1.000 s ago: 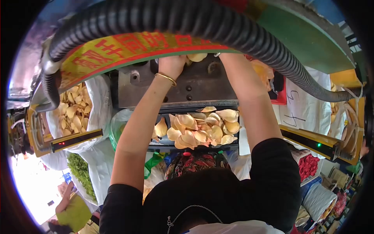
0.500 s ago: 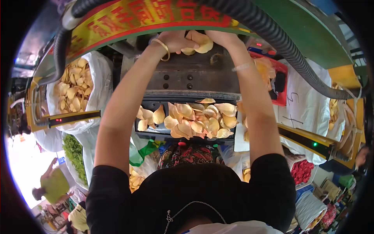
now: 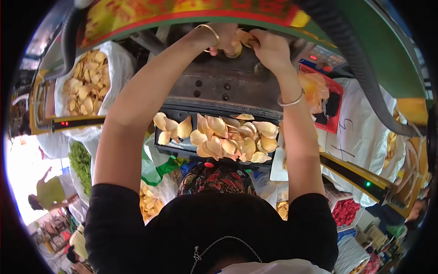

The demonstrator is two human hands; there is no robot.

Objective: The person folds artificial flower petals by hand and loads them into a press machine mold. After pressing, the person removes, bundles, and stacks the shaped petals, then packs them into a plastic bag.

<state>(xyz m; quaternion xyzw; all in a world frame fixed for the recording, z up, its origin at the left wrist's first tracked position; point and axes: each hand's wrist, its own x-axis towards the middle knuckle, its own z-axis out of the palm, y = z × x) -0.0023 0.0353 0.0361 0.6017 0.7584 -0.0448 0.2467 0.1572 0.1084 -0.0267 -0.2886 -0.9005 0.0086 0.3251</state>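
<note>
My left hand (image 3: pixel 223 39), with a gold bangle at the wrist, is curled around pale yellow petal-shaped pieces (image 3: pixel 236 49) over the dark metal plate (image 3: pixel 214 82). Close beside it, my right hand (image 3: pixel 272 49) pinches the edge of a petal piece (image 3: pixel 245 38) between thumb and finger. A silver bangle circles my right wrist. Nearer my body, a black tray (image 3: pixel 191 147) holds a large heap of loose petal pieces (image 3: pixel 237 138) and a smaller group (image 3: pixel 172 127) at its left.
A green machine frame (image 3: pixel 182 17) with a hose (image 3: pixel 351 50) arches overhead. Yellow side bars (image 3: pixel 353 176) flank the tray. A sack of petals (image 3: pixel 86 84) stands left; a red basket (image 3: pixel 336 105) and white sack (image 3: pixel 360 137) are at the right. A person (image 3: pixel 49 192) is far left.
Both hands have come into fuller view below the frame. My right hand has moved out to the right and now shows its pinch on a petal piece. The camera view has shifted.
</note>
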